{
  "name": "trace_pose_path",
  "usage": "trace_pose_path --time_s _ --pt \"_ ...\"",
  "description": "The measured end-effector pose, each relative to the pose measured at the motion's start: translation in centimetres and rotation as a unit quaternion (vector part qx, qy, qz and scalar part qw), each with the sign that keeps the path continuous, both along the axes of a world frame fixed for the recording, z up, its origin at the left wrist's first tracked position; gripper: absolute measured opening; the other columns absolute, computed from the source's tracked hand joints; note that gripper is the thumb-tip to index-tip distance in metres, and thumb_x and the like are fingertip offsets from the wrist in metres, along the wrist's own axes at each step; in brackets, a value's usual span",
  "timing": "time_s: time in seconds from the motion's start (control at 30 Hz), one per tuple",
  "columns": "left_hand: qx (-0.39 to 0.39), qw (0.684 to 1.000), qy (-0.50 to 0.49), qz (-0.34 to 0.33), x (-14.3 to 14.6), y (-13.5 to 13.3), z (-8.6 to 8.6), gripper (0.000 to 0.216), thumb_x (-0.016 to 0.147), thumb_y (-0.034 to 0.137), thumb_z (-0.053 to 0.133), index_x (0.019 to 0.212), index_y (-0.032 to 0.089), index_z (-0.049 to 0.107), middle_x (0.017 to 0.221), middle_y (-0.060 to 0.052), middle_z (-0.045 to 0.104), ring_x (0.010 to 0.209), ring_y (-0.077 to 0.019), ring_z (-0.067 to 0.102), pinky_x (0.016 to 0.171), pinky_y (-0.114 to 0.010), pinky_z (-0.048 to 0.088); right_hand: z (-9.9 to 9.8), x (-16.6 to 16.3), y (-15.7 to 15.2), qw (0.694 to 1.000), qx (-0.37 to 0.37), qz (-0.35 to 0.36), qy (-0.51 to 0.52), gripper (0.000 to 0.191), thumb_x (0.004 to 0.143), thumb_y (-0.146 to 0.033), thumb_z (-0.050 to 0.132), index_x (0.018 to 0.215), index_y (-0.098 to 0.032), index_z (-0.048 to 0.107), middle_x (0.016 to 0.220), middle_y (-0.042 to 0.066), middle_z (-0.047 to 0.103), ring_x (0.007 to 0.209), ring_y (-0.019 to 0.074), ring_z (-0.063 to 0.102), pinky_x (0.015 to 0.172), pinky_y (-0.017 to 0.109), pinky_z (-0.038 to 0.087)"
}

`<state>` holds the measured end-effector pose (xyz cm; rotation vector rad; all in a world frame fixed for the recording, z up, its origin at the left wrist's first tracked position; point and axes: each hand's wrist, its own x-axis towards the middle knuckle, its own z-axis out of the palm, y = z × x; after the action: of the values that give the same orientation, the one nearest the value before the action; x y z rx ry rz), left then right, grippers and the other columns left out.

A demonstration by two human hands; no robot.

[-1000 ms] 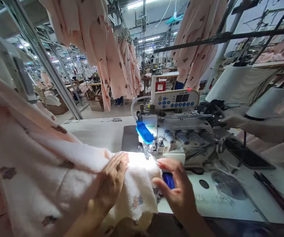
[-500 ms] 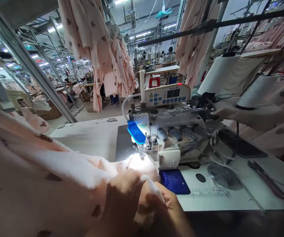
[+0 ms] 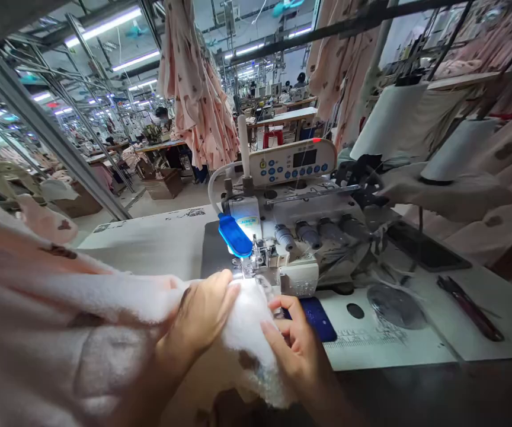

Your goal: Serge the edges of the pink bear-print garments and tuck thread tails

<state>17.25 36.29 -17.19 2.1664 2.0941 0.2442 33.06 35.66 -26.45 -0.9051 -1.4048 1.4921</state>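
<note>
Grip: left hand (image 3: 200,317) and right hand (image 3: 296,350) both closed on fleece garment (image 3: 242,320), centre frame, before overlock machine (image 3: 291,237).
Handling: soft, light, limp; hold near edge.

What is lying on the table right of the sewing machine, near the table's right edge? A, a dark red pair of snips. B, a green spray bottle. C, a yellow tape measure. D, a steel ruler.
A: a dark red pair of snips lies flat on the white table, to the right of the sewing machine; no tape measure, bottle or steel ruler shows there.
</note>
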Motion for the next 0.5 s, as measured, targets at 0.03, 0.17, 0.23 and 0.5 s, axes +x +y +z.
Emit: trace_pose_path --time_s 0.03,0.17,0.23,0.5 --pt "0.007 1.0 0.014 -0.012 0.0 -0.2 -0.1 0.026 0.096 0.027 0.027 0.072 0.021 0.035 0.068 0.002 0.047 0.061 -0.017 0.046 0.059 -0.031 0.026 0.2 0.2 -0.4 1.0 0.002 -0.002 -0.005 0.032 0.091 -0.047 0.045 0.106 -0.02 0.037 0.05 -0.006 0.047 0.041 0.01 0.034 0.039 0.02 0.022" --pt "0.07 0.994 0.076 -0.047 0.0 -0.6 -0.7 0.027 0.096 0.022 0.024 0.073 0.022 0.038 0.063 0.002 0.045 0.055 -0.0178 0.045 0.055 -0.032 0.025 0.9 0.9 -1.0 0.996 0.045 -0.024 -0.073 0.033 0.093 -0.041 0.042 0.114 -0.018 0.054 0.053 -0.005 0.043 0.044 0.0095 0.031 0.039 0.02 0.02" --pt "0.107 0.988 0.089 -0.062 0.1 -0.7 -0.9 0.027 0.096 0.021 0.027 0.072 0.022 0.039 0.062 0.002 0.045 0.054 -0.0175 0.046 0.053 -0.031 0.026 1.1 1.1 -1.0 0.99 0.092 -0.021 -0.103 0.035 0.092 -0.038 0.041 0.111 -0.018 0.063 0.053 -0.003 0.044 0.045 0.0095 0.03 0.041 0.021 0.021" --pt "0.13 0.979 0.151 -0.036 0.8 0.2 -1.3 0.022 0.095 0.022 0.035 0.076 0.02 0.047 0.069 -0.001 0.055 0.061 -0.0191 0.056 0.054 -0.031 0.031 2.1 1.1 0.2 0.992 0.07 0.011 -0.107 0.049 0.088 -0.031 0.038 0.128 -0.01 0.057 0.055 -0.002 0.043 0.046 0.0096 0.025 0.041 0.023 0.019"
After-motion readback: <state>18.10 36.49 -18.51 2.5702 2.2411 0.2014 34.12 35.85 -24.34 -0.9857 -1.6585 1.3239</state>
